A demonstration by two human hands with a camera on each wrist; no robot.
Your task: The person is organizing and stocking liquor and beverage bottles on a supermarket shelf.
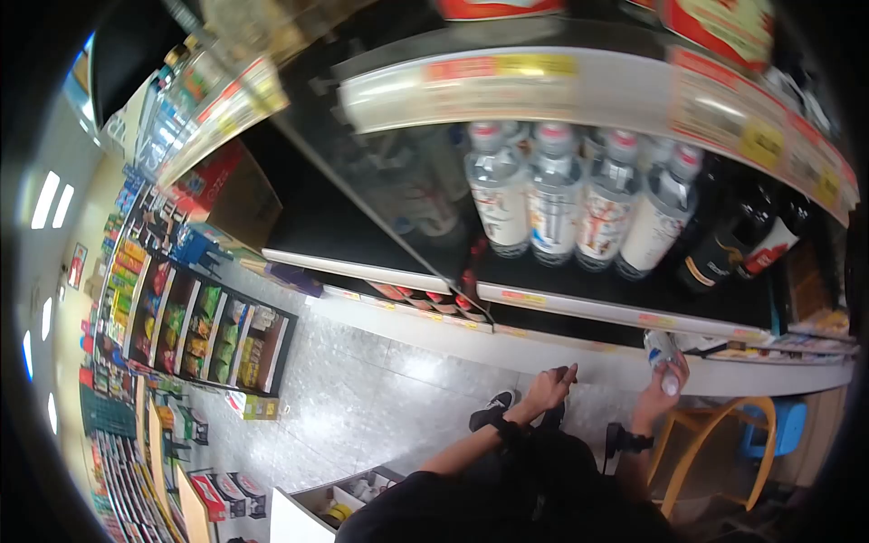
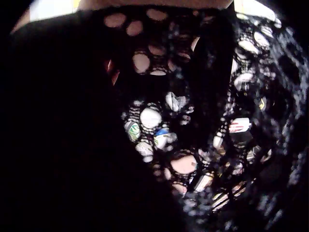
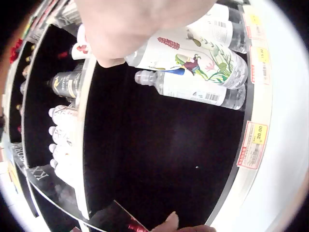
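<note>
In the head view, my right hand [image 1: 665, 389] grips a clear bottle [image 1: 659, 347] by its cap end, beside the low shelf. The right wrist view has that hand [image 3: 137, 31] at the top, round the neck of a bottle [image 3: 207, 60] whose label shows a colourful bird and plants; the bottle lies tilted over another clear bottle [image 3: 193, 89]. My left hand [image 1: 548, 391] is held in front of the body, away from the bottle, with nothing visible in it. Its fingers [image 3: 169, 224] show at the lower edge. Dark mesh fabric [image 2: 193, 96] hides most of the left wrist view.
White-labelled bottles [image 1: 552, 204] and dark bottles [image 1: 733, 235] stand on the shelf above. A yellow wooden chair [image 1: 697, 452] and a blue stool [image 1: 786, 427] are at the right. An open box [image 1: 317, 507] is low by the body; snack racks [image 1: 195, 330] stand at the left.
</note>
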